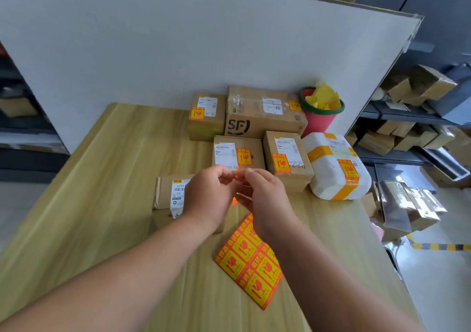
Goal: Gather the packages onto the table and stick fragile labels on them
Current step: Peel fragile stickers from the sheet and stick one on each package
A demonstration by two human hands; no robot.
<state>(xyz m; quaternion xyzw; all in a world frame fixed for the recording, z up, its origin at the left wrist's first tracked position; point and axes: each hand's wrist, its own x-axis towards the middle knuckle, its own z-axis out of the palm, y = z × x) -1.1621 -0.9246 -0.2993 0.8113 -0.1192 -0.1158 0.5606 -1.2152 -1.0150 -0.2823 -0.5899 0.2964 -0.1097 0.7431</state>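
At a wooden packing table [107,178]: both hands peel a fragile label above the last unmarked carton.

Left hand [209,199] and right hand [262,199] pinch one small label [238,176] between fingertips; it could curl and stick to itself. Label sheet [251,263] lies beneath; unlabelled carton [168,194] sits left, five labelled parcels behind. Near table is open; white parcel [336,166] nears the right edge.

Light wood-grain desk [107,168]. On it: five cardboard boxes, including the SF box [265,112] at the back and one box [168,194] nearest the front, a white foam parcel [334,166] at right, pink bucket [319,113] rear right, label sheet [252,263] lying flat up front.
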